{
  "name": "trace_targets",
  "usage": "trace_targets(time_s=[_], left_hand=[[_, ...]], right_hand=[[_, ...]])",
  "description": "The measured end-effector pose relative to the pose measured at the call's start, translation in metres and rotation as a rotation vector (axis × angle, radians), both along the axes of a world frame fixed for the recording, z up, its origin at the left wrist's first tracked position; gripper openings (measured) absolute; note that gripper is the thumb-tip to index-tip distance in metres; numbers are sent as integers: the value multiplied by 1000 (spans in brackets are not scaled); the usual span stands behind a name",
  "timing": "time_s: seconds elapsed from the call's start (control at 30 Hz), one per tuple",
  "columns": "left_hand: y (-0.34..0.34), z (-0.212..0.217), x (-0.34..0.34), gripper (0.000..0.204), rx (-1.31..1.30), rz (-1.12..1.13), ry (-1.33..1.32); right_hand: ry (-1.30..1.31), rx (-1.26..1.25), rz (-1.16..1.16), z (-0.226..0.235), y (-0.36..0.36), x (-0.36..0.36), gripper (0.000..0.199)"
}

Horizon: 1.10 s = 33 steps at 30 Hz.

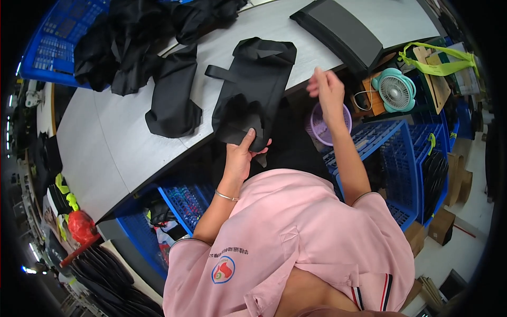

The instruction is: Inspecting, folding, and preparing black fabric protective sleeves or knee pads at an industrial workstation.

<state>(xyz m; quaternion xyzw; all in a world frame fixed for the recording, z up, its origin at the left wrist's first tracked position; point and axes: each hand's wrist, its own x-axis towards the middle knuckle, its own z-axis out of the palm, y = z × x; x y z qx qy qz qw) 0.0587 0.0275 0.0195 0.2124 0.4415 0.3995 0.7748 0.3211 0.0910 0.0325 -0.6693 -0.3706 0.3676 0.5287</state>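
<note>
My left hand [244,153] is closed on the near end of a black fabric pouch [259,84], thumb on top and fingers underneath. The pouch lies flat and long, its far end resting on the grey table, with a short strap loop sticking out on its left side. My right hand [328,92] is raised to the right of the pouch, apart from it, fingers bent together and slightly blurred. Whatever it may pinch is too small to make out. A second black pouch [174,95] lies crumpled on the table to the left.
Black fabric pieces [127,42] are heaped at the far left beside a blue crate [58,42]. A dark grey panel [340,34] lies at the far right of the table [100,142]. A purple bin [317,127], a teal fan [396,90] and blue crates [396,164] stand to the right.
</note>
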Motion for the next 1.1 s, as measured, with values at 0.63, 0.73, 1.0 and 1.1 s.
trace_targets(time_s=[0.63,0.73,1.0,1.1], left_hand=[[-15,8,-2,50,-68,-138,11],[-11,10,0,46,-29,-20,-16],[-8,-3,0,43,36,21,117],[-7,-13,-2,39,61,59,221]], right_hand=[[374,-121,247,-31,-19,-41,18],[375,-152,267,-31,-23,-38,19],[378,-171,239,-23,-29,-42,19],[374,-160,262,-22,-30,-41,19]])
